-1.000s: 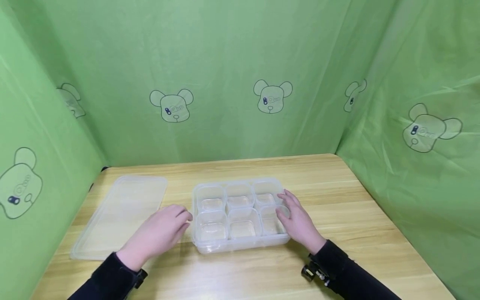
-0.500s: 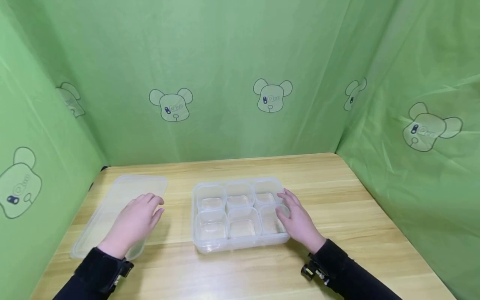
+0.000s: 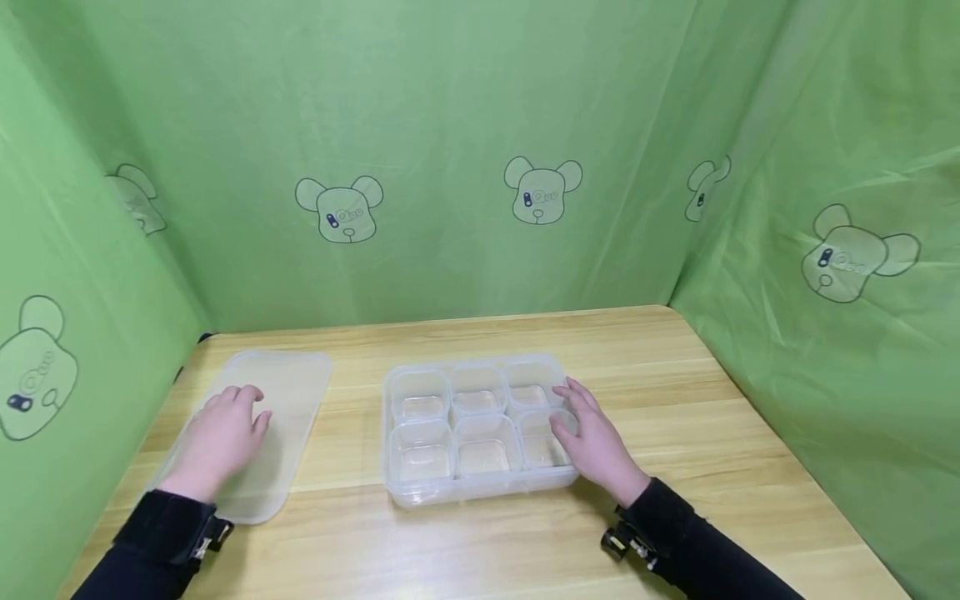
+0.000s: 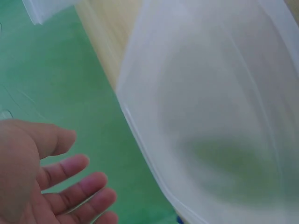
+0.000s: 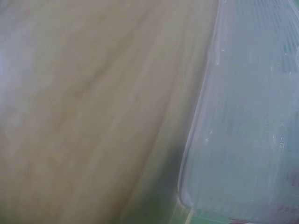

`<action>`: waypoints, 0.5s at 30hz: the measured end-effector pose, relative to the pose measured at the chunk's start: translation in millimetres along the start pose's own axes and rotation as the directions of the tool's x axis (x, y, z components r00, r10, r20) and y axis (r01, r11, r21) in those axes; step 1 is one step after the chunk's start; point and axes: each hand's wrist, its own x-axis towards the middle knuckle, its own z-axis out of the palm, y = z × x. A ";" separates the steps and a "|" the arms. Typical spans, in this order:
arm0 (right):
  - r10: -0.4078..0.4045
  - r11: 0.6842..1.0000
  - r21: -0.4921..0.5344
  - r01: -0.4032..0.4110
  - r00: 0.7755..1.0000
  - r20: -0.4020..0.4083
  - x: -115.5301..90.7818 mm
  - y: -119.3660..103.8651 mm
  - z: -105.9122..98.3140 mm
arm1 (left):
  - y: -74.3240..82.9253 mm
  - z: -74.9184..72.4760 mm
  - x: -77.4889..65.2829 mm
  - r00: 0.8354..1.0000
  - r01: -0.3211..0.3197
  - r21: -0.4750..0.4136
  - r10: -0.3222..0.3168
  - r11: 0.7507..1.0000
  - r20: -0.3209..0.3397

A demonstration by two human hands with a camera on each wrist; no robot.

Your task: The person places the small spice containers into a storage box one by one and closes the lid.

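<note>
A clear plastic box stands near the middle of the wooden table, holding several clear square cups in two rows, with nothing seen inside them. My right hand rests at the box's right end, thumb and fingers spread over the rim beside the right-hand cups. The right wrist view shows the box's side but almost none of that hand. To the left lies a flat translucent lid. Over it hovers my left hand, fingers loosely bent and holding nothing; the left wrist view shows its spread fingers beside the lid.
The wooden table is enclosed at the back and both sides by green curtains printed with bear heads. Black wrist straps with small cameras sit on both forearms.
My left hand has left the box's left end and moved left until it is over the lid. The right hand and the box have stayed in place.
</note>
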 end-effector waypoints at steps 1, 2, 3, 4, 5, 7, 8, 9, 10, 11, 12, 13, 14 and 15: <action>0.000 1.000 0.000 0.000 1.000 0.000 0.1 0.0 -0.1 | -4.1 0.3 0.5 1.000 0.014 -0.009 -0.014 1.000 0.008; 0.002 1.000 0.001 -0.002 1.000 0.000 0.2 0.2 -0.2 | -8.4 0.5 0.9 0.999 0.028 -0.019 -0.028 0.999 0.017; 0.003 1.000 0.002 -0.003 1.000 0.001 0.3 0.2 -0.3 | -12.6 0.8 0.9 0.999 0.043 -0.023 -0.042 0.999 0.022; 0.004 1.000 0.002 -0.004 1.000 0.002 0.4 0.2 -0.3 | -16.9 0.8 1.0 0.998 0.055 -0.026 -0.054 0.998 0.028; 0.005 1.000 0.002 -0.005 1.000 0.004 0.5 0.4 -0.3 | -21.1 0.5 0.9 0.997 0.071 -0.028 -0.070 0.997 0.036; 0.007 1.000 0.000 -0.007 1.000 0.005 0.6 0.5 -0.3 | -27.8 -0.3 0.4 0.992 0.112 -0.032 -0.109 0.993 0.064; 0.007 1.000 -0.001 -0.007 1.000 0.005 0.7 0.5 -0.4 | -31.0 -0.5 0.2 0.988 0.134 -0.032 -0.131 0.990 0.081; 0.008 1.000 -0.001 -0.008 1.000 0.005 0.7 0.6 -0.5 | -33.6 -0.8 0.1 0.983 0.158 -0.032 -0.154 0.987 0.104; 0.009 1.000 0.000 -0.009 1.000 0.004 0.7 0.7 -0.6 | -35.7 -1.4 0.2 0.976 0.182 -0.031 -0.177 0.983 0.128; 0.009 1.000 -0.001 -0.009 1.000 0.004 0.7 0.7 -0.7 | -37.6 -1.9 0.5 0.967 0.208 -0.031 -0.201 0.978 0.155; 0.009 1.000 0.001 -0.009 1.000 0.004 0.6 0.8 -0.7 | -39.4 -2.3 0.8 0.959 0.230 -0.033 -0.221 0.973 0.180; 0.009 1.000 0.002 -0.009 1.000 0.003 0.6 0.9 -0.8 | -41.2 -2.5 1.0 0.949 0.251 -0.034 -0.239 0.967 0.204; 0.009 1.000 0.003 -0.009 1.000 0.004 0.6 1.0 -0.8 | -43.1 -2.5 1.2 0.942 0.266 -0.035 -0.252 0.963 0.221; 0.008 1.000 0.005 -0.008 1.000 0.004 0.6 1.1 -0.9 | -44.9 -2.7 1.3 0.935 0.280 -0.034 -0.265 0.959 0.237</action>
